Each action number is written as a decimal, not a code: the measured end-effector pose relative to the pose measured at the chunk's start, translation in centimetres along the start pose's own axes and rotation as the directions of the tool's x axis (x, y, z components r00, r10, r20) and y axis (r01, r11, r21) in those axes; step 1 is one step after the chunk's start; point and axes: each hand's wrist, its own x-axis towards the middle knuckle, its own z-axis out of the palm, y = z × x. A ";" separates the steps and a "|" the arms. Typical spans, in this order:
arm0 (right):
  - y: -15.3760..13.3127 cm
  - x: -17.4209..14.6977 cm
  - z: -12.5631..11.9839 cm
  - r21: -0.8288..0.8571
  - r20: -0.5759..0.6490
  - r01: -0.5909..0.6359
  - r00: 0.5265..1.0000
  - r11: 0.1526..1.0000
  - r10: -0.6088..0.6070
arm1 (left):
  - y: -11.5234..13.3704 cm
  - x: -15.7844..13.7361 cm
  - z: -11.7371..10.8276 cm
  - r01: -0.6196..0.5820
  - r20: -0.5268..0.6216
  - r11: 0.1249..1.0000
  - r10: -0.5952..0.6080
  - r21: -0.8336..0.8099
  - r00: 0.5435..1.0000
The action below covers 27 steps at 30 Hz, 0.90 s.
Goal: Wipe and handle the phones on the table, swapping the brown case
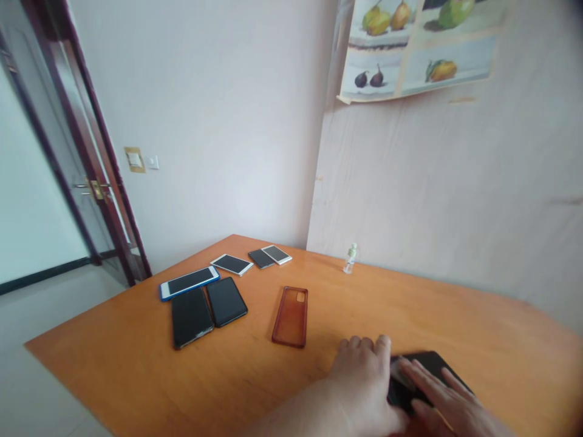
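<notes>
At the lower right, a dark, flat device like a phone or tablet point(430, 363) lies on the table, partly hidden by both hands. My left hand point(364, 379) is closed at its left edge, knuckles up, steadying it. Across its dark surface reaches my right hand point(449, 400), fingers fairly straight and pressed on a small whitish cloth point(401, 371). The cloth is blurred and mostly under the fingers. Left of my hands lies a translucent reddish-brown phone case point(290, 318) with a camera cutout.
Two dark phones point(192, 318) point(226, 301) lie side by side on the wooden table point(246, 388). Behind them are a blue-cased phone point(191, 282), a white phone point(232, 264) and two more phones point(277, 254). A small clear bottle point(350, 259) stands near the wall.
</notes>
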 end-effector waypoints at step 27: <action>-6.4 1.8 -4.6 0.109 0.074 -0.085 0.994 0.990 0.077 | -0.4 0.3 -0.4 0.034 -0.030 0.997 -0.037 -0.071 0.999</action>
